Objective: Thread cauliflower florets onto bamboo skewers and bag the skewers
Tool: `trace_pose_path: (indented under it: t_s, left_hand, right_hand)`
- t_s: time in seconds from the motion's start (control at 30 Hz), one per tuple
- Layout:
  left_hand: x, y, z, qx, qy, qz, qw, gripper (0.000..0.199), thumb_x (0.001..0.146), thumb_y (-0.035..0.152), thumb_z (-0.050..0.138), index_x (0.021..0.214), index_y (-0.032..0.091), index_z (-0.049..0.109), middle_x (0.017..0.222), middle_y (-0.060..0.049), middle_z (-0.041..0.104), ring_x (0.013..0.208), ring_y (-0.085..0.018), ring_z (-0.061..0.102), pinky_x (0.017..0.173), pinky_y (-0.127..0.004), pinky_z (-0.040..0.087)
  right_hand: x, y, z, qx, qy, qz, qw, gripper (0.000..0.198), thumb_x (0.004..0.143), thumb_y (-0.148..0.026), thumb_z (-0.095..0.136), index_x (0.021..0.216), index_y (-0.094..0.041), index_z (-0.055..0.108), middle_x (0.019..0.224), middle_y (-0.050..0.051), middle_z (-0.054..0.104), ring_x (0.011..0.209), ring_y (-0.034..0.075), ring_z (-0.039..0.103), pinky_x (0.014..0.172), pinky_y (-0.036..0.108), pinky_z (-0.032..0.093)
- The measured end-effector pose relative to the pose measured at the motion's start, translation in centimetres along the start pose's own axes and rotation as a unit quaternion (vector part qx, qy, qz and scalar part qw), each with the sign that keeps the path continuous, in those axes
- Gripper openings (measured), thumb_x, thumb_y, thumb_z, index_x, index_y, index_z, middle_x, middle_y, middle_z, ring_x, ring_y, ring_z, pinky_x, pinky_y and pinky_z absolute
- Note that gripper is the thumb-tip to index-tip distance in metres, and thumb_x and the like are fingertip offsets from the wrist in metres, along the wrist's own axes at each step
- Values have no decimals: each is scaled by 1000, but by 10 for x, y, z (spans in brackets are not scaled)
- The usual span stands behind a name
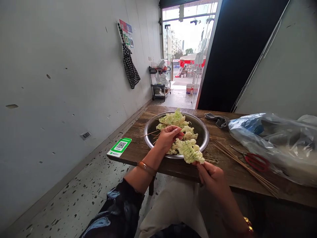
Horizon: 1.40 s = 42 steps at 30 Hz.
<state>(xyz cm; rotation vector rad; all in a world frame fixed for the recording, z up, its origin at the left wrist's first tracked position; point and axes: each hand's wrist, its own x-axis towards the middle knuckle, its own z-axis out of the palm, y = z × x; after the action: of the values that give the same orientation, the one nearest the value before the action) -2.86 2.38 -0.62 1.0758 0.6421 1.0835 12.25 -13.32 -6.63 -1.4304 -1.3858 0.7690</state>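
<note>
Pale green-white cauliflower point(189, 151) is pinched at its lower right end by my right hand point(211, 175), just over the near rim of a steel basin point(206, 140). Above the basin, my left hand point(169, 136) has its thumb and fingertips pressed together close to the cauliflower; what lies between them is hidden. More cauliflower florets point(174, 119) are heaped in the basin. Thin wooden skewers point(151, 133) stick out past its left rim, partly covered by my left hand.
On the wooden table point(133, 145), a bundle of skewers point(247, 167), red-handled scissors point(257, 162), a grey cloth point(218, 119) and a large clear plastic bag point(272, 142) lie to the right. A green QR-code card point(119, 147) sits at the left corner.
</note>
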Motion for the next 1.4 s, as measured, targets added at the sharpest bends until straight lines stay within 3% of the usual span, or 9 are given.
trace_pose_path:
  t_s: [0.13,0.43,0.7,0.87,1.2,1.4]
  left_hand:
    - [-3,2,2,16,-34,-22,999,33,61,38,82,74,12,65,63,-5,69,56,-9,58,49,-18,35]
    - [-6,4,2,-10,-66,-62,996,27,57,30,85,74,12,72,73,-4,69,60,-7,56,53,-19,38]
    - [-5,1,0,8,-33,-15,999,30,62,34,82,78,12,69,67,-5,70,61,-11,61,57,-22,39]
    - [-4,-2,-1,49,-82,12,995,25,70,35,76,75,13,67,67,-5,70,63,-12,61,63,-25,42]
    - [-7,1,1,50,-101,-34,993,24,63,31,80,75,12,70,70,-7,71,67,-13,61,64,-25,39]
    - [-8,2,3,73,-65,-15,995,20,65,28,76,73,12,67,66,-6,70,62,-12,59,58,-23,35]
  right_hand:
    - [3,-4,1,-3,23,5,1000,43,92,-50,47,63,-19,52,49,-5,44,48,10,41,52,25,32]
    - [0,2,0,18,25,22,999,43,92,-51,47,64,-19,51,48,-5,43,47,10,40,50,24,30]
    - [-4,3,-1,4,9,25,1000,39,92,-50,49,75,-17,61,50,-5,44,48,11,40,49,25,30]
    - [-4,-1,0,15,24,24,999,42,90,-51,50,64,-18,55,49,-4,43,47,10,38,48,24,29]
    - [-4,0,-2,13,34,29,999,43,90,-52,49,64,-18,55,50,-4,45,48,11,41,48,25,28]
    - [-6,-2,-2,15,35,33,999,44,89,-54,50,64,-18,54,49,-4,42,49,11,40,49,24,30]
